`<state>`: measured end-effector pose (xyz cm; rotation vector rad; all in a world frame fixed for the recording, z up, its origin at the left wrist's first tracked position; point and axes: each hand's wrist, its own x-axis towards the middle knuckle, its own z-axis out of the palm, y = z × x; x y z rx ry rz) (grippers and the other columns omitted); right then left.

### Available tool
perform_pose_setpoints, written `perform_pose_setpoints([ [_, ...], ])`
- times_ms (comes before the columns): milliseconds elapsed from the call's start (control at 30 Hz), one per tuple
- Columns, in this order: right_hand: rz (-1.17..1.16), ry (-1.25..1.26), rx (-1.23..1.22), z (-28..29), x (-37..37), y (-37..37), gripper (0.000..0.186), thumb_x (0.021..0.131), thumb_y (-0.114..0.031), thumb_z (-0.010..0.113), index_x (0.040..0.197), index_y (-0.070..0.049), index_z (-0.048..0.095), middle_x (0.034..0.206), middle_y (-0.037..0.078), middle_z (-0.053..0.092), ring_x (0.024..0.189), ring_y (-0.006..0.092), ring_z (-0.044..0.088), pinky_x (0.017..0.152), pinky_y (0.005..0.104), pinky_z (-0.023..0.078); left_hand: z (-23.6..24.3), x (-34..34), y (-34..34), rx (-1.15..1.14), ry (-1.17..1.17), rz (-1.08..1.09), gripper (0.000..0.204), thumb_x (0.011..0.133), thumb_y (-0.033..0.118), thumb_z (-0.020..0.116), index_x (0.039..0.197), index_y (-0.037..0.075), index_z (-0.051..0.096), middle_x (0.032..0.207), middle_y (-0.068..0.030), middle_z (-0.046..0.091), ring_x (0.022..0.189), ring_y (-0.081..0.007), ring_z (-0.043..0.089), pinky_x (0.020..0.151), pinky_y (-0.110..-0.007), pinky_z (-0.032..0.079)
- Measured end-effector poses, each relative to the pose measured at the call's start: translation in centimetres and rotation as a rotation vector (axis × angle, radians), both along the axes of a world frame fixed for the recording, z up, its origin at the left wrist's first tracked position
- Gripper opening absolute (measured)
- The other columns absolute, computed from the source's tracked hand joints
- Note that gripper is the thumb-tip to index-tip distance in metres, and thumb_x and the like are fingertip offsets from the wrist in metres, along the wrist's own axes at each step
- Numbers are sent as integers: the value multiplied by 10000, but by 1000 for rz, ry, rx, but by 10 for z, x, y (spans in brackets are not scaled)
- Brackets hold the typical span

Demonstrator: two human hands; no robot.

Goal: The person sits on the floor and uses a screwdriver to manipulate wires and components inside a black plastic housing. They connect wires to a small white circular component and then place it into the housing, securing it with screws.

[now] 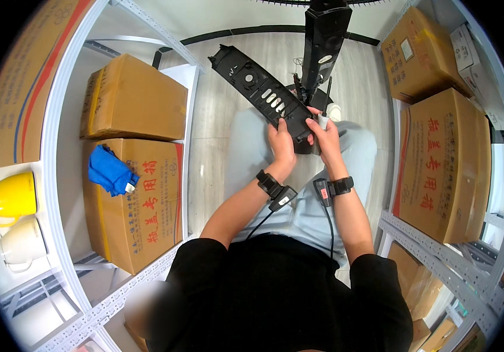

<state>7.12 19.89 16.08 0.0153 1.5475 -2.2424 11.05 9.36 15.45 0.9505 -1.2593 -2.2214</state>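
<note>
I hold a long black plastic panel (240,79) with slots and a round hole, angled up to the left over my lap. My left hand (282,144) grips its lower edge, thumb on the face. My right hand (325,138) closes on its right end, beside a pale grey cylinder (323,121) with a thin black rod rising from it; whether that is also held is unclear. Directly beyond stands a black column (323,41) on a dark round base, with a fan-like grille along the top edge of the view and dark parts partly hidden behind the panel.
Metal shelving flanks me, holding cardboard boxes (131,94) on the left and more boxes (425,164) on the right. A blue cloth (111,169) lies on a left box, near yellow (11,196) and white mugs (23,246). Pale floor (208,152) runs between the racks.
</note>
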Motion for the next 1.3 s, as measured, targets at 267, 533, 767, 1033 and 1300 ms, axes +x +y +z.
perform_pose_setpoints([
  [267, -41, -48, 8, -8, -1, 9, 336, 873, -127, 678, 1187, -24, 615, 733, -24, 568, 509, 57, 500, 456, 209, 387, 5, -27, -65, 352, 254, -115, 411, 934, 436, 566, 1074, 49, 564, 1017, -79, 614, 906, -206, 609, 817, -352, 505],
  [533, 90, -39, 34, -3, 4, 18, 338, 891, -153, 661, 1205, -41, 604, 727, -12, 567, 528, 66, 509, 482, 218, 399, 21, -33, -108, 556, 421, -255, 693, 897, 660, 450, 1171, 35, 568, 1115, -169, 639, 968, -297, 630, 800, -407, 541],
  [767, 5, 56, 207, -6, -2, 22, 244, 927, -228, 636, 1036, -10, 632, 796, 73, 673, 540, 65, 519, 491, 217, 415, 15, -26, -127, 590, 417, -269, 783, 866, 719, 440, 1186, 14, 559, 1118, -173, 639, 1000, -300, 629, 836, -418, 536],
  [1033, 150, 171, 680, 4, -22, 9, 213, 876, -244, 677, 876, -32, 656, 694, 27, 671, 529, 62, 553, 482, 229, 429, 1, -19, -153, 586, 347, -208, 727, 863, 693, 489, 1200, 53, 556, 1137, -169, 634, 1033, -318, 624, 904, -456, 508],
  [1300, 428, 674, 1220, -36, -77, -50, 254, 796, -233, 642, 944, -27, 655, 801, 175, 689, 765, 342, 673, 708, 443, 520, -6, -8, -171, 645, 380, -157, 720, 886, 669, 477, 1252, 50, 523, 1175, -184, 618, 1072, -328, 612, 943, -471, 489],
])
